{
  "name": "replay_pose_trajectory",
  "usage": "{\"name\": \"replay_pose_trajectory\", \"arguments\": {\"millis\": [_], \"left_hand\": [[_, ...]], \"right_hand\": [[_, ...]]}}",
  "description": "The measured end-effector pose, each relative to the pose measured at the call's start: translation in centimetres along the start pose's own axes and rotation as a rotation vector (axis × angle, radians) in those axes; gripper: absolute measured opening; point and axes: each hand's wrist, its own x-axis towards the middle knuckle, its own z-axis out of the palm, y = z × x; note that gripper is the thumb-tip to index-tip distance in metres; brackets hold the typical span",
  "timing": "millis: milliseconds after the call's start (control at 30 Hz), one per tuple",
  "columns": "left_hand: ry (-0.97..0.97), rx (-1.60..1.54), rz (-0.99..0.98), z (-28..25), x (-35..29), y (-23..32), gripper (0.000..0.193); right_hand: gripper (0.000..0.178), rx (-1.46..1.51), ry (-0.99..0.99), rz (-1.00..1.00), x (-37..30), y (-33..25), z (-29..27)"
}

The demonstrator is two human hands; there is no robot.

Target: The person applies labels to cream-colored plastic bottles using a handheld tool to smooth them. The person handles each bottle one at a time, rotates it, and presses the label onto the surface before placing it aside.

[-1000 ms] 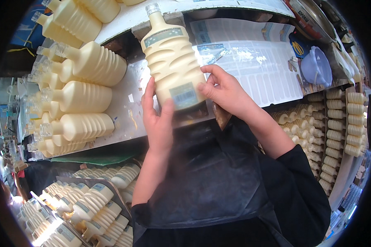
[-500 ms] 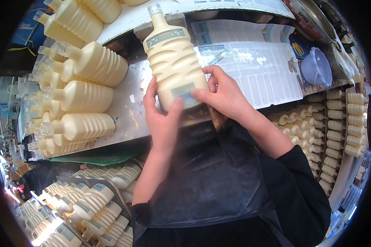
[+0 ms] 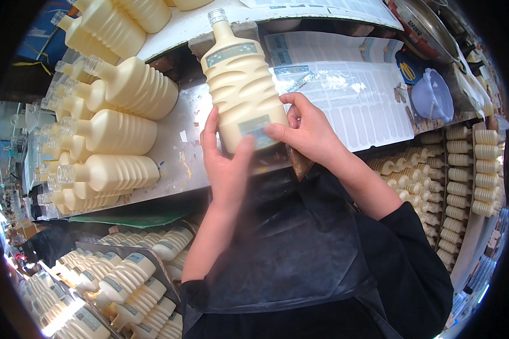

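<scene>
Between my hands stands a cream-coloured bottle (image 3: 243,82) with a wavy, ridged body and a clear glass neck that points away from me. One dark patterned label sits across its shoulder, and a smaller greyish label (image 3: 255,127) lies near its base. My left hand (image 3: 225,164) closes on the lower left side, its fingers along the edge and its blurred thumb at the small label. On the lower right side, my right hand (image 3: 308,133) grips the bottle with bent fingers, the thumb lying on the label's right part.
Stacked unlabelled cream bottles (image 3: 121,130) lie to the left on the worktable (image 3: 172,147). Sheets of labels (image 3: 362,107) spread at the right, beside a lavender bucket (image 3: 434,96). Labelled bottles (image 3: 119,277) fill racks at lower left; more bottles (image 3: 458,186) line the right side.
The whole scene has shifted very slightly in view. Both hands keep their hold on the bottle, and the left thumb stays blurred near the lower label.
</scene>
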Motion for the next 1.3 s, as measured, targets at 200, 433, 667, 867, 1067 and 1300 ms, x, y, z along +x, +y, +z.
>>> {"name": "replay_pose_trajectory", "arguments": {"millis": [200, 433, 667, 867, 1067, 1300], "left_hand": [[-0.004, 0.091, 0.012, 0.6, -0.2, 0.7, 0.087], [0.041, 0.231, 0.074, 0.5, 0.0, 0.0, 0.093], [0.068, 0.325, 0.146, -0.4, -0.4, -1.2, 0.08], [0.04, -0.194, -0.001, 0.0, 0.4, 0.3, 0.058], [0.119, 0.481, 0.212, 0.7, 1.3, -0.5, 0.064], [0.15, 0.471, 0.218, 1.1, 1.6, -0.5, 0.07]], "right_hand": [[0.047, 0.372, -0.055, 0.047, 0.4, 0.5, -1.7], [0.03, 0.239, 0.044, -0.333, -0.8, -2.9, -1.5], [0.02, -0.466, 0.344, -1.048, -1.7, -3.4, -0.5], [0.02, -0.329, 0.265, -0.947, -4.1, -2.5, 1.4], [0.034, -0.064, 0.216, -0.467, -3.6, -2.7, 2.7], [0.036, -0.087, 0.293, -0.443, -1.8, -1.1, 0.7]]}}
